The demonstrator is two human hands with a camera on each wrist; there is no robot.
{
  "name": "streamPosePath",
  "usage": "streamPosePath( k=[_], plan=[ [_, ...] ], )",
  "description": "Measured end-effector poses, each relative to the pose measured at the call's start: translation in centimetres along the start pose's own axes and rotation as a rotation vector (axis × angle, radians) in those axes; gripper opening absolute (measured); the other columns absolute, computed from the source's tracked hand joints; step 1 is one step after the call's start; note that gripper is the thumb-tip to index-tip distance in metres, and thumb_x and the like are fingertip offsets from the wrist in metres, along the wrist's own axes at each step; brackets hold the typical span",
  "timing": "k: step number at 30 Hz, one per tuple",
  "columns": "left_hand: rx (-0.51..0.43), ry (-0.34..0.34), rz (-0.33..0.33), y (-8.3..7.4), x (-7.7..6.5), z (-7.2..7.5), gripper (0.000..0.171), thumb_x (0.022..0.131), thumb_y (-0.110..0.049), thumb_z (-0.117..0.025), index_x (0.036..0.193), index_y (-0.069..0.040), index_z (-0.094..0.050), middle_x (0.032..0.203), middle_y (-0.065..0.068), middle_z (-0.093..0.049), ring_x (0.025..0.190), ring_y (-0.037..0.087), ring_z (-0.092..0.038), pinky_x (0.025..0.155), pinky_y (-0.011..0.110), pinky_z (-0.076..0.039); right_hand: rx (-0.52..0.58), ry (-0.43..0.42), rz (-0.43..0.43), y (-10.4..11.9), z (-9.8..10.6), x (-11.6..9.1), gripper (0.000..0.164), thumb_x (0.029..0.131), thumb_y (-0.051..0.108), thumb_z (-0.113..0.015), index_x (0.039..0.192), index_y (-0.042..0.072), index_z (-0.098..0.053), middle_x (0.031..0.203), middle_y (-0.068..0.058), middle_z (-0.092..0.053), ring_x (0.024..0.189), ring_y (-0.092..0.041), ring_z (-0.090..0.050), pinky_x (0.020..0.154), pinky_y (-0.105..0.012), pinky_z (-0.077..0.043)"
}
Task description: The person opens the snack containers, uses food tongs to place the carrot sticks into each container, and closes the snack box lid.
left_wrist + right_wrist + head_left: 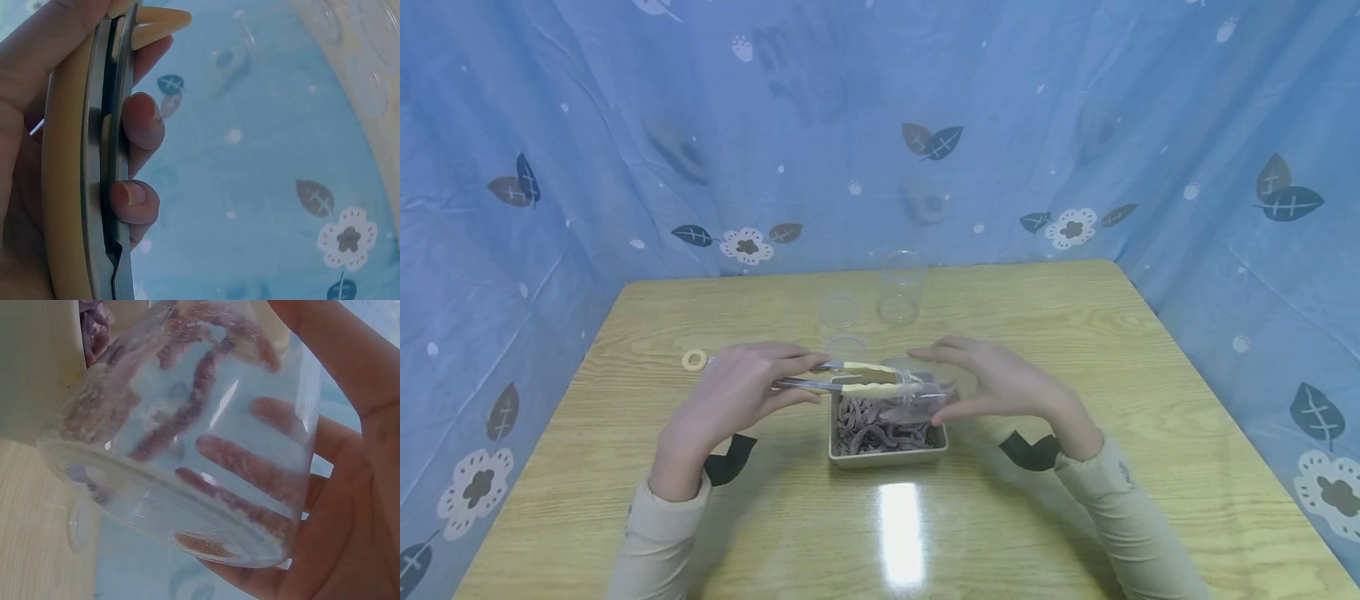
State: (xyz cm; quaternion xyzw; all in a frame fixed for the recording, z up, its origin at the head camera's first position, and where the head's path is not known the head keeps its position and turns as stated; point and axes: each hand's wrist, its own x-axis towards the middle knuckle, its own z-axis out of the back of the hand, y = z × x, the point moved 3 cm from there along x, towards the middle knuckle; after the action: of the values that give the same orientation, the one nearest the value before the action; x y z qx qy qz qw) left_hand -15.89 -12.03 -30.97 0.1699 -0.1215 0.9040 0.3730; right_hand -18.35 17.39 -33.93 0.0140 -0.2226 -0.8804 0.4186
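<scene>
My left hand (733,387) grips a pair of metal tongs (811,384) with cream-yellow tips and handle covers; in the left wrist view the fingers wrap around the tongs (65,181). The tongs' tips reach the mouth of a clear plastic cup (921,404). My right hand (1003,379) holds this cup on its side, low over a pale rectangular container (887,458), its fingers curled behind the wall. Greyish-purple strips (194,403) cling inside the cup. More of these soft strips (868,437) lie heaped in the container.
A second clear cup (900,296) stands upright behind the container. Two clear round lids (840,312) lie near it. Black tape marks (730,460) are on the wooden table (790,533), and a blue patterned curtain (850,150) encloses its back and sides.
</scene>
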Motion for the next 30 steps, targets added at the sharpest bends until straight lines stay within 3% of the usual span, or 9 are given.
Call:
streamPosePath(
  k=[10,18,25,30],
  plan=[
    [0.005,-0.022,0.066,0.7,-1.2,1.8,0.047,0.072,-0.038,-0.075,0.115,-0.020,-0.067,0.107,-0.004,-0.069,0.069,0.008,-0.066,0.050,0.021,-0.044,0.043,0.000,-0.025,-1.1,0.5,-0.5,0.082,0.069,0.048,-0.076,0.138,0.016,-0.044,0.127,0.001,-0.054,0.110,-0.019,-0.055,0.093,-0.037,-0.046],
    [0.005,0.040,0.111,0.9,-1.9,2.4,0.053,0.070,-0.040,-0.077,0.118,-0.023,-0.065,0.110,-0.007,-0.067,0.060,-0.001,-0.053,0.050,0.019,-0.039,0.027,-0.069,0.000,-2.1,1.6,-1.2,0.081,0.069,0.049,-0.076,0.136,0.013,-0.046,0.124,0.000,-0.056,0.111,-0.017,-0.054,0.095,-0.037,-0.045],
    [0.001,0.117,0.112,0.5,-1.5,1.7,0.054,0.071,-0.043,-0.076,0.119,-0.023,-0.064,0.112,-0.003,-0.066,0.084,0.012,-0.065,0.068,0.034,-0.052,0.023,-0.067,-0.016,-2.3,2.2,-1.5,0.081,0.072,0.053,-0.071,0.139,0.018,-0.043,0.128,-0.001,-0.055,0.115,-0.018,-0.052,0.096,-0.040,-0.044],
    [-0.012,0.107,0.101,0.3,-1.4,1.6,0.048,0.075,-0.042,-0.073,0.117,-0.021,-0.066,0.110,-0.005,-0.067,0.086,0.013,-0.066,0.066,0.034,-0.053,0.018,-0.060,-0.018,-1.9,2.2,-1.3,0.081,0.071,0.053,-0.072,0.139,0.019,-0.043,0.128,0.003,-0.053,0.114,-0.015,-0.052,0.096,-0.038,-0.044]
  ],
)
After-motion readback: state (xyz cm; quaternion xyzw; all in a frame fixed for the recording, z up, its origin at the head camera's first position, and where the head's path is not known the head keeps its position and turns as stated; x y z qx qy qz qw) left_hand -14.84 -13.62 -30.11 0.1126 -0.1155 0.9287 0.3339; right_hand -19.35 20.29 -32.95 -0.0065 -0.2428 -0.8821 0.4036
